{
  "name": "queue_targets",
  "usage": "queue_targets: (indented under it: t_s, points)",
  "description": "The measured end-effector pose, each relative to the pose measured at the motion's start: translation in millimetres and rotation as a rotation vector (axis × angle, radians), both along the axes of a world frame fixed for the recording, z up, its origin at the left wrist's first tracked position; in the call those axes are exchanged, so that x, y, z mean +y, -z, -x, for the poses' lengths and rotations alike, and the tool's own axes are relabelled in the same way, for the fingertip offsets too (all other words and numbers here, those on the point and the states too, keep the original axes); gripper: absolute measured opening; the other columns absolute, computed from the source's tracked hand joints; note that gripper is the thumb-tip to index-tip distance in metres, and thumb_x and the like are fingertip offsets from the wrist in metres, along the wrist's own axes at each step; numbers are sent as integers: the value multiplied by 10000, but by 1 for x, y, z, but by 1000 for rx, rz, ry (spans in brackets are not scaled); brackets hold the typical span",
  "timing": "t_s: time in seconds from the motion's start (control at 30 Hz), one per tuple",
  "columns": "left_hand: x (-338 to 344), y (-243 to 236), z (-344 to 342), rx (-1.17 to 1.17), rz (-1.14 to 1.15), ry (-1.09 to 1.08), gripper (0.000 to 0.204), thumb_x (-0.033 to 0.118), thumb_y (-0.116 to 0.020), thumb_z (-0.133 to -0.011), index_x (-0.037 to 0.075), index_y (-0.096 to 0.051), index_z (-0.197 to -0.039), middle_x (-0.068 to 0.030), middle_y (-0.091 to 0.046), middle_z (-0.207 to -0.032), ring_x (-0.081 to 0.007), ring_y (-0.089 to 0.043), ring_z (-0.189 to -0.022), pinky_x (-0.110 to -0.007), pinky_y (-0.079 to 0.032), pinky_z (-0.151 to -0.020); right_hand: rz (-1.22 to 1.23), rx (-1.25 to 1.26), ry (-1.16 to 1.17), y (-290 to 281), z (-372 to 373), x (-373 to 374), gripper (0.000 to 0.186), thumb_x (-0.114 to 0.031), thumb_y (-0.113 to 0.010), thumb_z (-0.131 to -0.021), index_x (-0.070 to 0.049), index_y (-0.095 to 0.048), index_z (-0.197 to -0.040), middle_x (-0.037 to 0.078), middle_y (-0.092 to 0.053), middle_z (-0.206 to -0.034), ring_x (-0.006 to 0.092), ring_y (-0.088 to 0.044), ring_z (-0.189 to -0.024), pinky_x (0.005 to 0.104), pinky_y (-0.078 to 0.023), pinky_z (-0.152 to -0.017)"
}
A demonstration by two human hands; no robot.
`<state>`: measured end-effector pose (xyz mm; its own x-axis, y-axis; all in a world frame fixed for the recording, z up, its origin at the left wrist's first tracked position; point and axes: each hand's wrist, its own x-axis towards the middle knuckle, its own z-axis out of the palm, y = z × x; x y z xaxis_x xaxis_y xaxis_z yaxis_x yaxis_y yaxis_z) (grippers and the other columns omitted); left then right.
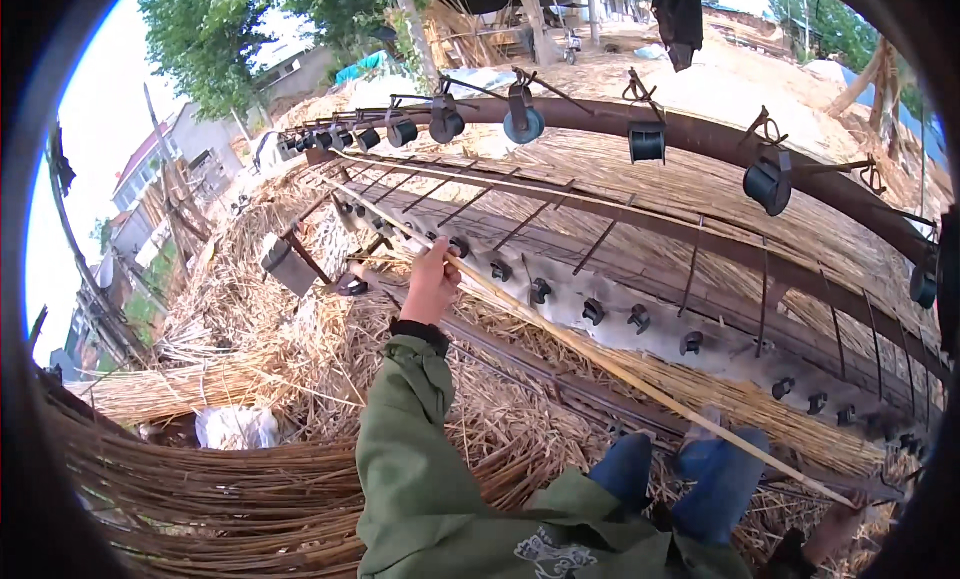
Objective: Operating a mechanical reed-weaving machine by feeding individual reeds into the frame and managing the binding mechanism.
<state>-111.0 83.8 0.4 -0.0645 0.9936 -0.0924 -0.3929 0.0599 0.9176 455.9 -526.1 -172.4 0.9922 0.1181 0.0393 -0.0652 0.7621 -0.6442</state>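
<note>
We worked outdoors, among heaps of straw [300,359] and bundled reeds [200,479] that lay all about us. Our left hand [432,279], in a green sleeve [410,449], was stretched forward and closed around a long thin reed stalk [620,371], which ran slantwise from the far left of the frame down toward the lower right. Our right hand [835,529] showed only at the lower right edge, near the stalk's lower end; we could not tell whether it gripped it.

The stalk lay across a long weaving frame: a rusty curved beam [700,134] hung with a row of dark spools [766,184], and below it a pale bar [600,299] studded with dark hooks. A woven straw mat [640,179] stretched between and beyond them. Our knees in blue trousers [720,479] were just under the stalk. Behind stood trees [210,29], low buildings [160,159] and a pale sand heap [720,79].
</note>
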Motion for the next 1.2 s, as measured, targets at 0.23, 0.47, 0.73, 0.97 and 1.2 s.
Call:
queue_targets:
  t_s: [0.23, 0.47, 0.73, 0.97, 1.2]
  points:
    - [-34, 34, -88, -236, 173, 501, 131, 191, -487, -898, 66, -521, -910, -60, -567, -795, -87, -387, -543, -210, -361, -458, 83, 90, -770, -101, 218, 215, 319, -346, -444, -918, -145, -449, -1165, -10, -497, -1092, 120, -468, -851, 265, -398, -699]
    - [-77, 46, -121, -164, 174, 409, 134, 172, -527, -883, 49, -554, -838, -15, -519, -680, -107, -471, -518, -229, -431, -457, 172, -11, -766, -96, 215, 214, 330, -350, -425, -927, -103, -446, -1144, 9, -485, -1015, 118, -457, -787, 260, -397, -661]
    - [-35, 33, -94, -345, 101, 194, 202, 212, -505, -899, 29, -549, -826, -29, -547, -702, -81, -476, -518, -228, -441, -449, 107, -298, -558, -104, 179, 162, 296, -335, -444, -921, -76, -470, -1061, 8, -447, -977, 105, -399, -783, 223, -344, -662]
    - [-153, 21, -142, -150, 250, 673, 256, 252, -556, -874, -4, -547, -886, -91, -615, -747, -153, -607, -606, -232, -509, -503, 185, -234, -838, -98, 239, 251, 249, -294, -438, -927, -84, -492, -1050, 69, -515, -996, 163, -511, -745, 279, -414, -608]
    - [-157, 16, -158, -226, 205, 827, 200, 181, -522, -891, -14, -515, -934, -121, -593, -818, -194, -625, -709, -274, -544, -625, 310, -410, -807, -110, 232, 234, 268, -258, -465, -920, -43, -490, -1079, 86, -581, -835, 147, -539, -718, 266, -443, -626]
